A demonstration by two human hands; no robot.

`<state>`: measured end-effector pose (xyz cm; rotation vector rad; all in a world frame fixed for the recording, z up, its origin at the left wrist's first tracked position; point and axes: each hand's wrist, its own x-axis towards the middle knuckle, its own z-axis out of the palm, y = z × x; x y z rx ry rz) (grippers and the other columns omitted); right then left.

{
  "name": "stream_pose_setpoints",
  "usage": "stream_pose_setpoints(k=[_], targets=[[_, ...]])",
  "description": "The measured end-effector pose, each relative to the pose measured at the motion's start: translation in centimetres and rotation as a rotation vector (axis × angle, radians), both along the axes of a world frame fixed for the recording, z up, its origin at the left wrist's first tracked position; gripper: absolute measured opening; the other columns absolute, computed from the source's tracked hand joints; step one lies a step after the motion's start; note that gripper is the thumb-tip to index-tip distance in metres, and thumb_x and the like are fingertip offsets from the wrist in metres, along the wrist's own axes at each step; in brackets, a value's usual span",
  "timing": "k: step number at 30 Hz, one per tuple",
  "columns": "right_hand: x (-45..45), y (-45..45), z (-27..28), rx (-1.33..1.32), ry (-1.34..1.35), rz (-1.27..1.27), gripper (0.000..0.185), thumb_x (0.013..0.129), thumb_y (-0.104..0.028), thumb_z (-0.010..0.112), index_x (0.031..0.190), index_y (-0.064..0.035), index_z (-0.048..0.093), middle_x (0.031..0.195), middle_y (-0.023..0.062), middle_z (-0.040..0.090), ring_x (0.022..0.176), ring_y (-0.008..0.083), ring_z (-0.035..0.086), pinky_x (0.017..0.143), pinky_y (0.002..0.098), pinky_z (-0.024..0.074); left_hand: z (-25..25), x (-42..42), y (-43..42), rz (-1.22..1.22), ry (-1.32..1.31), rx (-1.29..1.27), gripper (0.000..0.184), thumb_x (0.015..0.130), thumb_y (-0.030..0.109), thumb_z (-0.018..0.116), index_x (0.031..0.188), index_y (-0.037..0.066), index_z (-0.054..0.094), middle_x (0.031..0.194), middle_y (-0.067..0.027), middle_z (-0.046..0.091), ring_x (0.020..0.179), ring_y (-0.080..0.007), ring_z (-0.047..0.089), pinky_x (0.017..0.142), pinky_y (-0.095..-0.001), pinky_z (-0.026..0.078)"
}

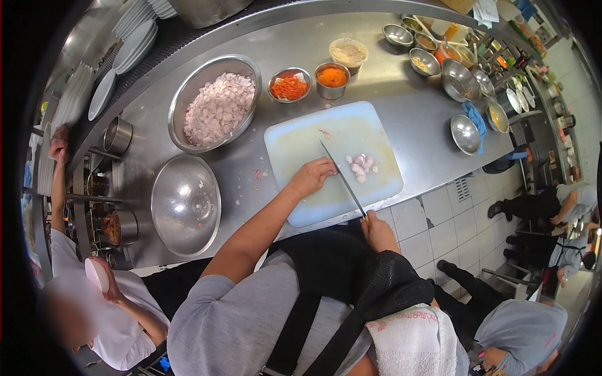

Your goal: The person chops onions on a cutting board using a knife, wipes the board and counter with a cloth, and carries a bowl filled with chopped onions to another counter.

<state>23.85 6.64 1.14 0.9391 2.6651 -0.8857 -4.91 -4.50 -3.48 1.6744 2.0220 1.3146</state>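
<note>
My right hand (pixel 379 230) is closed around the handle of a long knife (pixel 346 183), its blade slanting up and to the left across the white cutting board (pixel 291 135). Beside the blade, my left hand (pixel 313 176) has its fingertips pinched on a small piece of shallot, mostly hidden by the fingers. To the right of the knife lies a small pile of cut shallots (pixel 362 167). A bit of peel or trimming (pixel 324 133) rests near the knife tip.
A large steel bowl of chopped shallots (pixel 221 108) stands left of the board, above a nearly bare bowl (pixel 182 203). Containers of orange shreds (pixel 290 86) and orange paste (pixel 332 77) sit behind. Another person (pixel 106 313) is at left; others stand at right.
</note>
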Motion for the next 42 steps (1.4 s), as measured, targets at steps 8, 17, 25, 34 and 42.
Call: stream_pose_setpoints(k=[8, 17, 25, 34, 42], targets=[[0.1, 1.0, 1.3, -0.012, 0.033, 0.023, 0.024, 0.106, -0.027, 0.060, 0.114, -0.0045, 0.057, 0.086, 0.0304, 0.072, 0.086, 0.0528, 0.070, 0.075, 0.0619, 0.0546, -0.2, 0.1, -0.1, 0.014, -0.032, -0.013, 0.011, 0.092, -0.005, 0.069, 0.099, 0.001, 0.074, 0.107, -0.0105, 0.070, 0.095, -0.0292, 0.072, 0.084, -0.0370, 0.060], [-0.3, 2.0, 2.6, -0.063, 0.031, 0.044, 0.028, 0.105, -0.029, 0.062, 0.112, -0.0028, 0.057, 0.087, 0.0315, 0.071, 0.084, 0.0542, 0.069, 0.074, 0.0624, 0.0542, 0.4, 0.1, -0.3, 0.017, -0.065, -0.017, 0.012, 0.092, -0.005, 0.069, 0.099, 0.002, 0.074, 0.106, -0.0110, 0.071, 0.097, -0.0292, 0.072, 0.087, -0.0366, 0.059], [-1.0, 4.1, -2.2, -0.212, 0.140, 0.078, 0.030, 0.105, -0.028, 0.064, 0.110, 0.0003, 0.057, 0.088, 0.0331, 0.070, 0.089, 0.0548, 0.067, 0.076, 0.0610, 0.0528, 0.9, 0.4, -0.1, 0.008, -0.033, 0.000, 0.016, 0.089, -0.004, 0.071, 0.103, 0.003, 0.074, 0.106, -0.0109, 0.070, 0.097, -0.0305, 0.071, 0.086, -0.0366, 0.059], [2.1, 3.0, -2.6, -0.151, 0.080, -0.098, 0.032, 0.105, -0.032, 0.065, 0.109, -0.0010, 0.058, 0.094, 0.0328, 0.071, 0.094, 0.0540, 0.068, 0.079, 0.0574, 0.0545, 1.3, 1.5, 0.9, 0.109, -0.126, -0.331, 0.023, 0.090, 0.010, 0.079, 0.112, 0.005, 0.074, 0.109, -0.0106, 0.067, 0.103, -0.0302, 0.068, 0.087, -0.0390, 0.057], [1.2, 2.8, 1.1, 0.024, -0.068, -0.030, 0.028, 0.104, -0.031, 0.064, 0.114, -0.0049, 0.058, 0.090, 0.0306, 0.072, 0.090, 0.0526, 0.070, 0.078, 0.0590, 0.0558, 0.5, 0.5, 1.1, -0.019, 0.054, -0.036, 0.010, 0.092, 0.006, 0.076, 0.101, 0.002, 0.076, 0.105, -0.0118, 0.070, 0.098, -0.0306, 0.070, 0.087, -0.0395, 0.058]])
